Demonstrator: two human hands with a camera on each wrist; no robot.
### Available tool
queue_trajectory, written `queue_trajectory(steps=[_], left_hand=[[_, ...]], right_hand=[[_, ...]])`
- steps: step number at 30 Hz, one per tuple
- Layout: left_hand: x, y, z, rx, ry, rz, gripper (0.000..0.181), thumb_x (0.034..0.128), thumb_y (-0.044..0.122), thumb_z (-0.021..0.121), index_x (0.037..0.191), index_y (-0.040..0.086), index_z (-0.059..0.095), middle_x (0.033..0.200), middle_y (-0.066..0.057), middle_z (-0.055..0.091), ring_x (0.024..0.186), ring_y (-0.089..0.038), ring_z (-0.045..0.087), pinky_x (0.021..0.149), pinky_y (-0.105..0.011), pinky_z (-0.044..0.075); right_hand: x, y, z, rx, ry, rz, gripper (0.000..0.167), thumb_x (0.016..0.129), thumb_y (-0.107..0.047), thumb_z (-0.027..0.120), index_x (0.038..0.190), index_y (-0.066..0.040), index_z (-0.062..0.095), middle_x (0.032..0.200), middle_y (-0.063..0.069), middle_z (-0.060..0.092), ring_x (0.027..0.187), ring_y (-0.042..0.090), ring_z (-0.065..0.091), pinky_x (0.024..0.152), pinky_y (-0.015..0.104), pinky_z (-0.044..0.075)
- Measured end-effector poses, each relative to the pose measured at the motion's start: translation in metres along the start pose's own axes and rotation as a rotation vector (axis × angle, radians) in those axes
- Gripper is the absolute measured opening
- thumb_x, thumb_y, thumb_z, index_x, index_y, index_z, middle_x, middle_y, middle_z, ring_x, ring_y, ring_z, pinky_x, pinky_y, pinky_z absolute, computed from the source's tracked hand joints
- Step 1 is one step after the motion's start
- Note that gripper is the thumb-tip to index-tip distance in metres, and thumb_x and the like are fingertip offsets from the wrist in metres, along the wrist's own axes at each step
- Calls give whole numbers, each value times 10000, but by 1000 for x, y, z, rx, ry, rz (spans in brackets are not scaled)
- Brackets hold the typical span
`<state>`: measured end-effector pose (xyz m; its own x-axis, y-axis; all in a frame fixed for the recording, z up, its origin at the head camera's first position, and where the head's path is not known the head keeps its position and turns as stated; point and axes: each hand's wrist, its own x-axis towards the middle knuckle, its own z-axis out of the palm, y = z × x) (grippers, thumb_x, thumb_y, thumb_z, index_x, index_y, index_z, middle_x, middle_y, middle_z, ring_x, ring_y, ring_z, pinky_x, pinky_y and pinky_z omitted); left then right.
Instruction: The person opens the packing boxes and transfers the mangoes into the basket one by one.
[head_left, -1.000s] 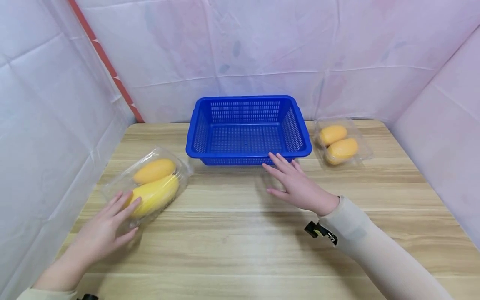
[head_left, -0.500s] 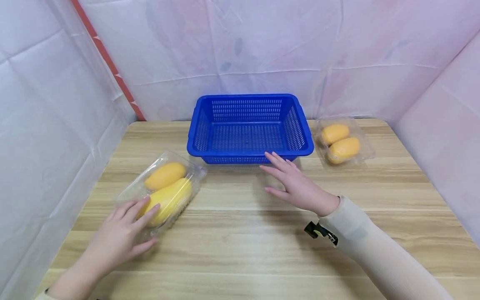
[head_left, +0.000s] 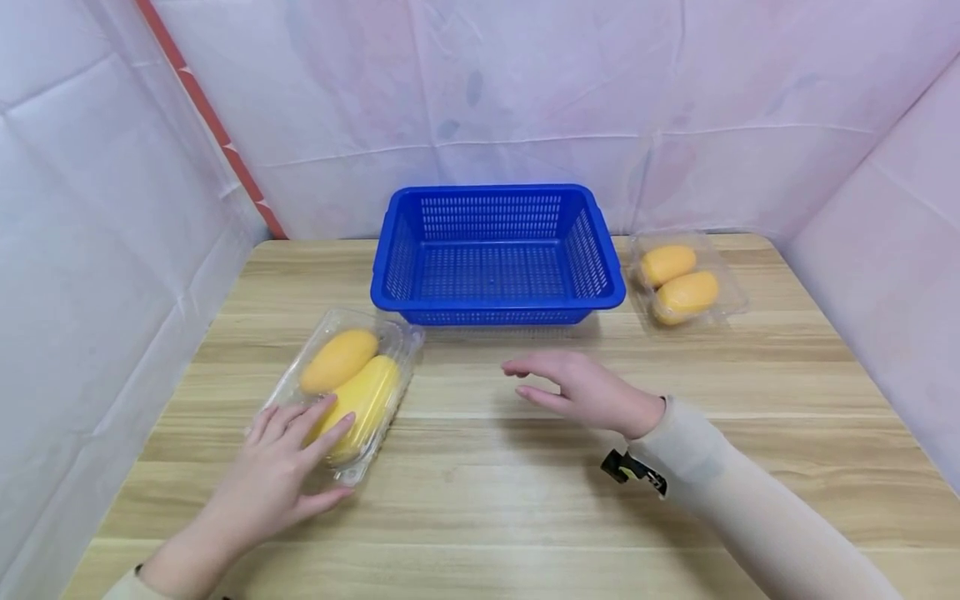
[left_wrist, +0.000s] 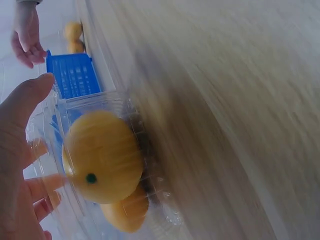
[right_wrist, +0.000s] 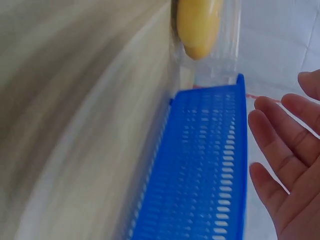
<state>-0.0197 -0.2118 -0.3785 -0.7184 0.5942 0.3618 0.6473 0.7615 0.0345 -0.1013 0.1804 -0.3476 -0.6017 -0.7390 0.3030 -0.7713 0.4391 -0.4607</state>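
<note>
A clear plastic box [head_left: 405, 342] holding two yellow mangoes [head_left: 364, 400] lies on the left of the table, in front of the blue basket. My left hand [head_left: 273, 475] rests over the near end of its lid, fingers spread and the thumb beside the near corner. In the left wrist view the box [left_wrist: 107, 102] sits past the fingers, with the mangoes [left_wrist: 102, 157] visible through the plastic. My right hand [head_left: 585, 387] hovers over the table before the basket, holding nothing. Its fingers [right_wrist: 275, 145] are apart from the basket in the right wrist view.
The blue plastic basket [head_left: 498, 317], with nothing in it, stands at the back middle near the cloth wall [head_left: 525, 75]. A second clear box [head_left: 731, 298] with two mangoes [head_left: 686, 296] lies at the back right of the wooden table [head_left: 480, 517].
The left box has slid right and slightly toward me under my left hand, turning a little. My right hand has drawn back from the basket's front rim, its fingers now closer together.
</note>
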Motion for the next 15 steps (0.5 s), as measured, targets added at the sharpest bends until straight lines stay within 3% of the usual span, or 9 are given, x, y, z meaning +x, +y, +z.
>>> queue_trajectory(steps=[8,15], left_hand=[[12,17,6,-47,-43,43,793,661,563,717,1342,210,521,1378,-146,423,1208,-360,387,960,-663,261],[25,27,13,-86,-7,116,751,710,525,715,1349,186,513,1390,-162,421,1243,-365,378,967,-633,282]], right_hand=[[5,-6,22,337,-122,150,315,945,-167,557,1219,-15,592,1077,-2,669,1003,97,593,880,318,479],[10,-10,41,459,-172,202,331,960,-193,536,1232,-12,584,1076,-41,665,1016,78,584,858,361,482]])
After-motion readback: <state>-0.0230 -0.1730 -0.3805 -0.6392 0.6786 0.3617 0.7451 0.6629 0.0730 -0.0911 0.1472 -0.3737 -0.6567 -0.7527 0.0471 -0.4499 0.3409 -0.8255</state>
